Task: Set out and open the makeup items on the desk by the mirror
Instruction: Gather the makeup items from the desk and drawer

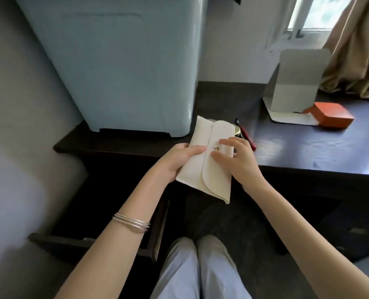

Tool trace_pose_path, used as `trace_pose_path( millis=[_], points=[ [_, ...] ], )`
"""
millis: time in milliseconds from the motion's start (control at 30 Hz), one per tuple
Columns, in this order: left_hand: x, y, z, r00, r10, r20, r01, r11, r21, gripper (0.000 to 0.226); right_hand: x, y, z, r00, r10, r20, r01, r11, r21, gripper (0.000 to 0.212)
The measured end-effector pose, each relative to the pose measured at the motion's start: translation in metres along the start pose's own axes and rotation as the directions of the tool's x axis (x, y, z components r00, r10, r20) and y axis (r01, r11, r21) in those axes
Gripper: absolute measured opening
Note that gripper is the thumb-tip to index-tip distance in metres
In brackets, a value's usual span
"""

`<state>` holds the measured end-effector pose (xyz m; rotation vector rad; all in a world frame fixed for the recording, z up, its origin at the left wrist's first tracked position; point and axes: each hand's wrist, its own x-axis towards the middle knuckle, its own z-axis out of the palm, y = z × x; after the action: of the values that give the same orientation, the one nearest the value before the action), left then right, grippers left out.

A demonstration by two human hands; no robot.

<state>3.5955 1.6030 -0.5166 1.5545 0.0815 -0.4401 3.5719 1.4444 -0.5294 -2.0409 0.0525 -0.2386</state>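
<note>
Cream pouch [205, 160] between left hand [179, 160] and right hand [237, 158].

Open desk [308, 147] between red pen [247, 137] and orange box [330, 115]; blue bin [114, 72] left.

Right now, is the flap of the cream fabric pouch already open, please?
No, the cream fabric pouch has its flap lying closed, the snap fastened.

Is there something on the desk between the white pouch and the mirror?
Yes. A red pencil and a small gold-rimmed item lie just beyond the white pouch; an orange box sits at the mirror base.
</note>
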Motion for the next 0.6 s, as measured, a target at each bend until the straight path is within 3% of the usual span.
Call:
trace_pose_path(
  millis=[100,167,233,400,600],
  points=[
    [0.034,0.009,0.030,1.000,0.026,-0.005,-0.027,0.998,-0.052,0.021,0.037,0.014,-0.028,0.995,0.011,-0.097,-0.017,0.998,-0.060,0.037],
    [0.059,0.018,0.042,0.999,0.040,-0.036,-0.042,0.998,-0.057,0.012,0.067,0.018,-0.038,0.994,0.020,-0.105,-0.032,0.994,-0.107,0.040],
    [0.087,0.025,0.049,0.994,0.047,-0.099,-0.050,0.998,-0.026,0.018,0.098,0.022,-0.040,0.997,0.022,-0.081,-0.034,0.988,-0.152,0.040],
    [0.150,0.032,0.046,0.970,0.081,-0.231,-0.039,0.983,0.182,0.039,0.161,0.037,-0.021,0.999,0.035,-0.021,-0.039,0.972,-0.230,0.040],
    [0.163,0.021,0.035,0.955,0.119,-0.272,-0.001,0.918,0.397,0.048,0.169,0.060,0.005,0.998,0.065,0.017,-0.057,0.954,-0.295,0.039]
  ],
)
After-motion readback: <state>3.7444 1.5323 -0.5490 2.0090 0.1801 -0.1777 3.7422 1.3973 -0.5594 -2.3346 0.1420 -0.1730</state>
